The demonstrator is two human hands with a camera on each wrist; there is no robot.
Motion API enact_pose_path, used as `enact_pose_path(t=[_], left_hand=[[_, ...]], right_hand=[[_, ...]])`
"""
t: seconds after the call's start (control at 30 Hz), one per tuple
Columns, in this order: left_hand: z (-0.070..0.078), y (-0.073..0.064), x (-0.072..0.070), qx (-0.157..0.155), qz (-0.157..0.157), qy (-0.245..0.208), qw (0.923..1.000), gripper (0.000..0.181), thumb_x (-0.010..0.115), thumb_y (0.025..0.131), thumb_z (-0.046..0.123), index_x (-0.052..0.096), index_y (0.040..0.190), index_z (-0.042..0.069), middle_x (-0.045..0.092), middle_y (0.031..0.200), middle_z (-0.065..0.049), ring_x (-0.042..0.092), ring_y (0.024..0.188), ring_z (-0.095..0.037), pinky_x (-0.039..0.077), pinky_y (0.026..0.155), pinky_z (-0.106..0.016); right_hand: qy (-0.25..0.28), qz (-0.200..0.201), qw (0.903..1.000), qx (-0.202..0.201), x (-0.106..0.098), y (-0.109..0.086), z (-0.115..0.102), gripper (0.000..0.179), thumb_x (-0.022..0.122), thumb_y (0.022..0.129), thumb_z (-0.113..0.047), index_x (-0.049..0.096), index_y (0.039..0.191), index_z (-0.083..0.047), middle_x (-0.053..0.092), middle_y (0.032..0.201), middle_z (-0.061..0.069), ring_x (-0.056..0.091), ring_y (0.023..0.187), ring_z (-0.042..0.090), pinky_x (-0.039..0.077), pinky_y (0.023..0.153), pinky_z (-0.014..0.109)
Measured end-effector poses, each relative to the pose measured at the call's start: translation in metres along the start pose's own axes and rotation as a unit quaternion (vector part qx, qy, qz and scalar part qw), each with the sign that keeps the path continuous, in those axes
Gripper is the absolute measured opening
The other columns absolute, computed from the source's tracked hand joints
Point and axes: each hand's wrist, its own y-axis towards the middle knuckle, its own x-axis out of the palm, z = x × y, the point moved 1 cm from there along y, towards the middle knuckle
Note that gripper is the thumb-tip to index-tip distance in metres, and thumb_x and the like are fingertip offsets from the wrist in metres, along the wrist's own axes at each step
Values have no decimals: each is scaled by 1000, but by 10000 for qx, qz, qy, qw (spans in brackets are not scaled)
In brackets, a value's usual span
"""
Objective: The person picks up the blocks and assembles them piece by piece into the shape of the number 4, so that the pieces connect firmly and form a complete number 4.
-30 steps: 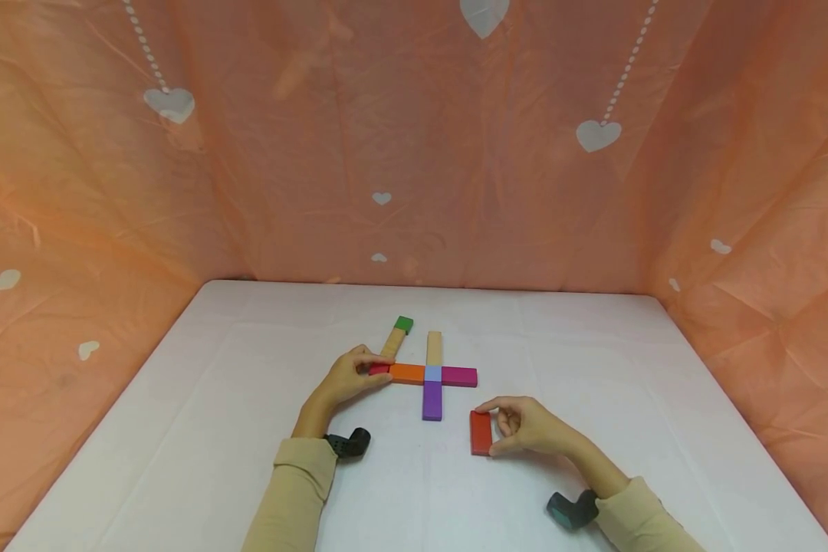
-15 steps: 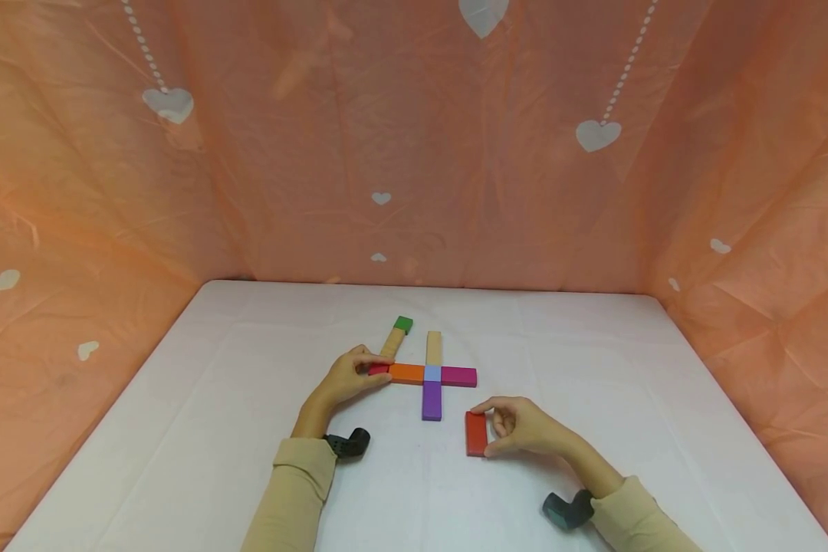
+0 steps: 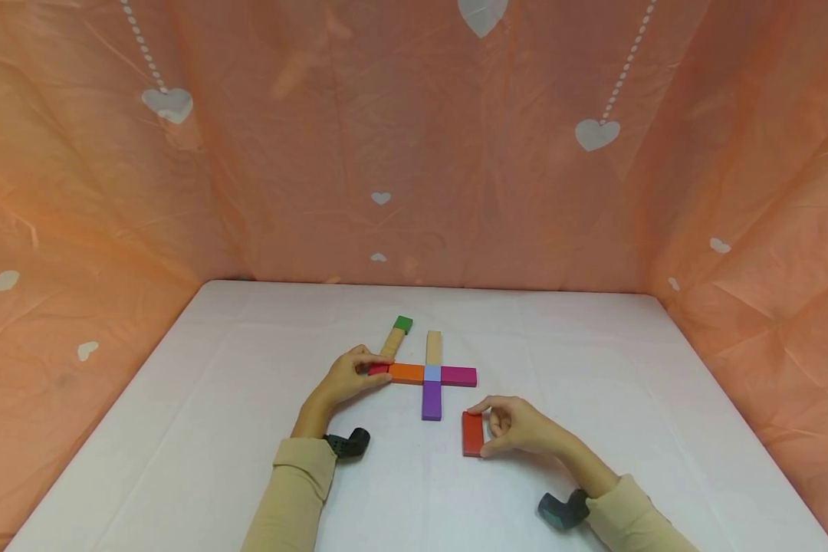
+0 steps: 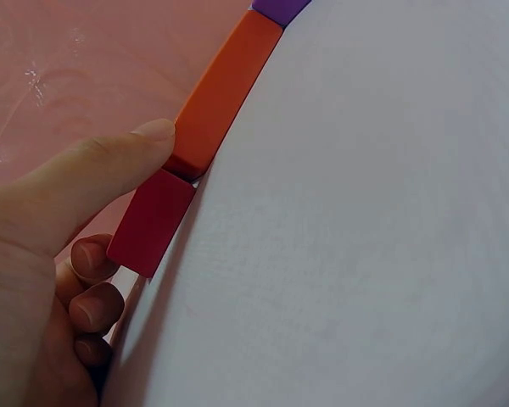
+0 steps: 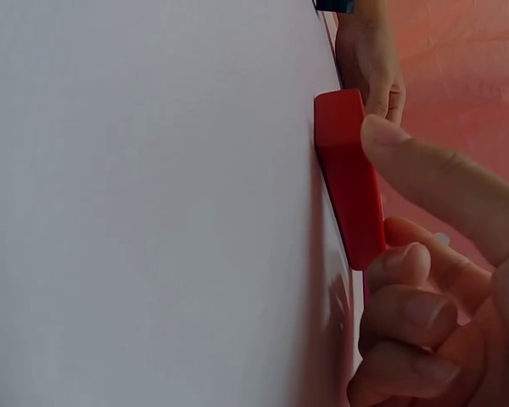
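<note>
My left hand (image 3: pixel 345 377) is at the left end of a flat row of wooden blocks. Its thumb and index finger pinch a small crimson block (image 4: pixel 153 222), the thumb tip right at the joint with an orange block (image 3: pixel 407 373). My right hand (image 3: pixel 524 427) holds a red rectangular block (image 3: pixel 472 435) by its two short ends, thumb at the near end and index finger at the far one. In the right wrist view this red block (image 5: pixel 349 174) is close over the white surface. A purple block (image 3: pixel 432 401) lies to its left, farther back.
Joined to the orange block is a light blue square (image 3: pixel 432 373), with a magenta block (image 3: pixel 458 376) right of it and a plain wood block (image 3: pixel 434 348) behind. Another plain wood block (image 3: pixel 392 343) slants up to a green block (image 3: pixel 403 323). All lie on a white table (image 3: pixel 593 368).
My right hand has shifted a little to the left with the red block, toward the purple one. The left hand and the other blocks keep their places.
</note>
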Motion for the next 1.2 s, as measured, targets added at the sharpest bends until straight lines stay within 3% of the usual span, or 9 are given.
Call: enact_pose_path(t=[0.6, 0.9, 1.2], left_hand=[[-2, 1, 1, 111, 14, 15, 9999, 29, 78, 80, 18, 75, 108, 11, 49, 78, -2, 40, 75, -11, 31, 67, -21], [-1, 1, 1, 89, 1, 21, 10000, 29, 77, 80, 19, 75, 108, 11, 49, 79, -2, 39, 76, -12, 31, 68, -22], [-1, 0, -1, 32, -10, 16, 10000, 29, 77, 81, 20, 74, 108, 10, 50, 81, -4, 39, 77, -13, 31, 68, -23]], right_hand=[[192, -140, 9996, -182, 8, 7, -4, 51, 80, 75, -10, 60, 119, 5, 46, 63, -4, 43, 58, -1, 38, 60, 16], [363, -230, 9990, -152, 13, 7, -9, 50, 79, 78, -11, 59, 122, 4, 47, 64, 12, 43, 58, 2, 38, 59, 16], [356, -179, 9990, -206, 16, 10, -11, 50, 79, 76, -9, 60, 120, 5, 48, 63, 10, 43, 57, 1, 38, 59, 16]])
